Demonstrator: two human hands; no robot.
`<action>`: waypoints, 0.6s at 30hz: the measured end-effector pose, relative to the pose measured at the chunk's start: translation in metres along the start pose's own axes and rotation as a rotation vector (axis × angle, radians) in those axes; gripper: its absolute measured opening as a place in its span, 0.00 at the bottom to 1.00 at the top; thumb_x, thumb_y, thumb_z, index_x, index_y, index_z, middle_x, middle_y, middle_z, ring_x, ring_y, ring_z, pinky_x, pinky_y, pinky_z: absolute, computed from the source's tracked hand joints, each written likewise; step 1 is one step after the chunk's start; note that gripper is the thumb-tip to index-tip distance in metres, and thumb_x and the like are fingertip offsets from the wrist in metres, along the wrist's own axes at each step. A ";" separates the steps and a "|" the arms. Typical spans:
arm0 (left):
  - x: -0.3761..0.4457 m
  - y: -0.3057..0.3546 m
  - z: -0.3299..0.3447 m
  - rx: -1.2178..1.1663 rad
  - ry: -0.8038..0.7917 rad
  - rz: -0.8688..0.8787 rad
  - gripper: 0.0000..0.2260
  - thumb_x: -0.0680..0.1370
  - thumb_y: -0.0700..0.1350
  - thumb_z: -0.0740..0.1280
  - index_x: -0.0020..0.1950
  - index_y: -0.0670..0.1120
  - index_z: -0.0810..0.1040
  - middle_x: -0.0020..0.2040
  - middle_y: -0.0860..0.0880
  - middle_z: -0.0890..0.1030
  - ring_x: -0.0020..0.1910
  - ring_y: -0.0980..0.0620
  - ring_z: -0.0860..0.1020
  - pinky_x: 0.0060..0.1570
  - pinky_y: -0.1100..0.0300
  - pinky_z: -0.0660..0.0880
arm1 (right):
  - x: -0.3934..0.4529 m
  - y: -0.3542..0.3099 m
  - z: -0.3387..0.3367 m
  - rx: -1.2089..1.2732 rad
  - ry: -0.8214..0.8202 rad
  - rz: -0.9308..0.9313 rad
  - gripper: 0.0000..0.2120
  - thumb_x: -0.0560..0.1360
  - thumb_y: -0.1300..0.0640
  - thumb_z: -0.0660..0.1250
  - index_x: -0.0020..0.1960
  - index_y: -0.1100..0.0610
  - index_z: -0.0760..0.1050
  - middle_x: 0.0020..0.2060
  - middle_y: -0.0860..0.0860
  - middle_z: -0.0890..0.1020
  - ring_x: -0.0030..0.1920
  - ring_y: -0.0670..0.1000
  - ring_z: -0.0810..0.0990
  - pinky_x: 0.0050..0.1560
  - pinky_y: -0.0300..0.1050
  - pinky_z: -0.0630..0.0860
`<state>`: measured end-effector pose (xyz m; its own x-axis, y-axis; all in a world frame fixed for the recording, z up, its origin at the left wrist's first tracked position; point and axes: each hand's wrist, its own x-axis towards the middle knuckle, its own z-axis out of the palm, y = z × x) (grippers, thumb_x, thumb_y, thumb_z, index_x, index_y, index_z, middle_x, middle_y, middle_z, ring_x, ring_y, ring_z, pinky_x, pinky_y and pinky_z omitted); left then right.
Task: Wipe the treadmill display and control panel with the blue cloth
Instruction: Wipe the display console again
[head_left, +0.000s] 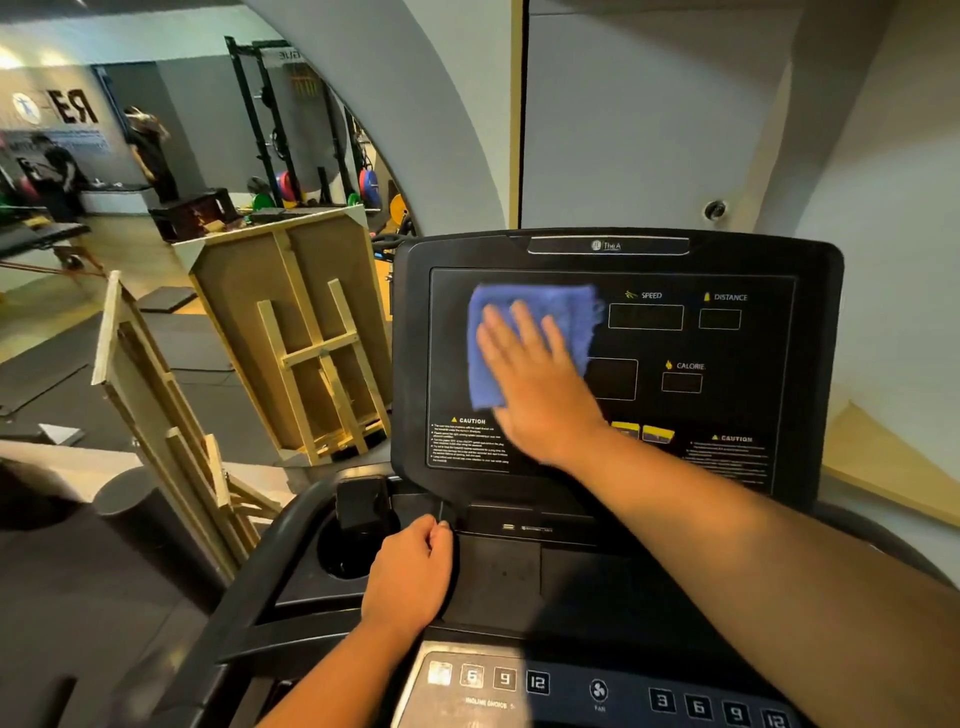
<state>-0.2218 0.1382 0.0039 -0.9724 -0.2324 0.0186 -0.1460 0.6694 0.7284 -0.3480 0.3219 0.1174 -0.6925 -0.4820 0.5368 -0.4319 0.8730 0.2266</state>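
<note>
The treadmill display (727, 405) stands dark in front of me, the control panel (597, 691) below it. My right hand (535, 384) presses the blue cloth (524, 306) flat against the display's upper left, fingers straight; my left hand (410, 577) curls round the console's lower edge

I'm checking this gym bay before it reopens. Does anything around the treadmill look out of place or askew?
Yes. Two wooden-framed panels stand tilted on the floor mats left of the treadmill console, backs showing, like stored construction pieces. On the console nothing looks damaged; the right hand presses the blue cloth flat on the display.
</note>
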 end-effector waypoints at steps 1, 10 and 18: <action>-0.001 0.000 0.000 -0.003 -0.001 -0.003 0.17 0.83 0.51 0.60 0.35 0.46 0.71 0.32 0.46 0.79 0.34 0.48 0.79 0.39 0.47 0.76 | -0.016 -0.005 0.006 -0.013 -0.037 -0.111 0.40 0.74 0.48 0.64 0.81 0.59 0.53 0.81 0.56 0.54 0.81 0.61 0.48 0.79 0.61 0.43; 0.000 0.000 -0.003 0.001 -0.008 0.006 0.16 0.83 0.52 0.60 0.37 0.48 0.74 0.33 0.47 0.80 0.35 0.52 0.79 0.40 0.49 0.77 | -0.007 0.032 -0.007 -0.070 0.008 0.029 0.38 0.75 0.51 0.64 0.81 0.58 0.54 0.81 0.55 0.54 0.81 0.60 0.50 0.78 0.60 0.48; 0.000 -0.001 -0.002 0.010 -0.005 -0.005 0.17 0.83 0.53 0.60 0.36 0.47 0.70 0.33 0.47 0.79 0.35 0.49 0.79 0.40 0.49 0.76 | -0.005 -0.043 0.016 -0.031 -0.069 -0.237 0.40 0.75 0.50 0.62 0.82 0.57 0.51 0.82 0.55 0.51 0.81 0.60 0.46 0.79 0.60 0.41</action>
<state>-0.2212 0.1360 0.0042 -0.9726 -0.2322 0.0111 -0.1529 0.6750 0.7218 -0.3352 0.2857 0.0914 -0.6123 -0.6767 0.4088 -0.5699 0.7362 0.3651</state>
